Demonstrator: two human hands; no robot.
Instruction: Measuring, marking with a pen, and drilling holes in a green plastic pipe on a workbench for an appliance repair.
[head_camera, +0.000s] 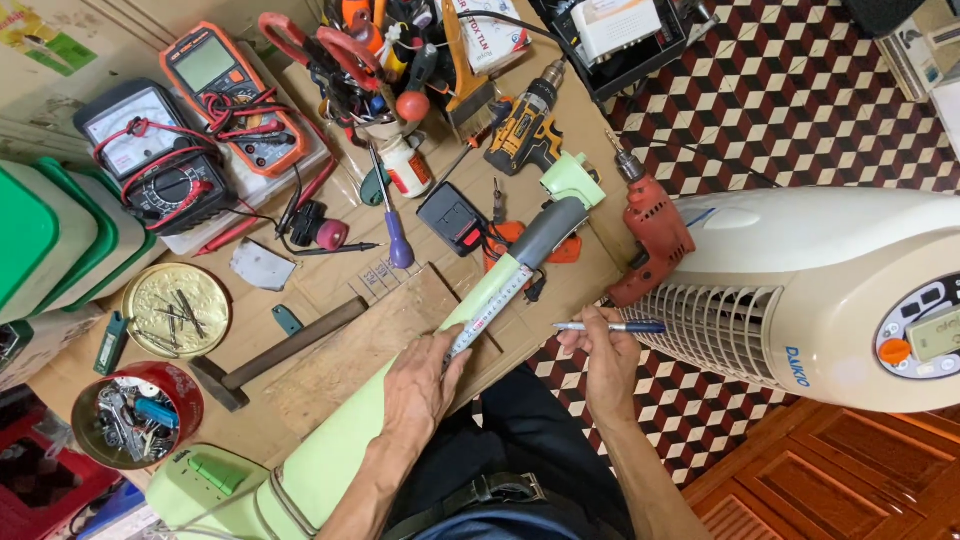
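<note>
Tape measure (490, 310) runs up-right along the pale green tube (400, 400) from the left hand (420, 385) grip pinning it (right hand (605, 350), pinching a blue pen (610, 326), waits just right).

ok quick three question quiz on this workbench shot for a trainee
1. True or false: the right hand holds a blue pen.
2. What lies under the left hand? A) a hammer B) a measuring tape laid along a pale green part C) a red drill
3. Fill in: the hammer lies on the ____ side of the left hand.

Key: 1 true. 2 B. 3 left; its wooden handle points toward the green part, and the red drill lies beyond the right hand, beside the white fan housing.
</note>
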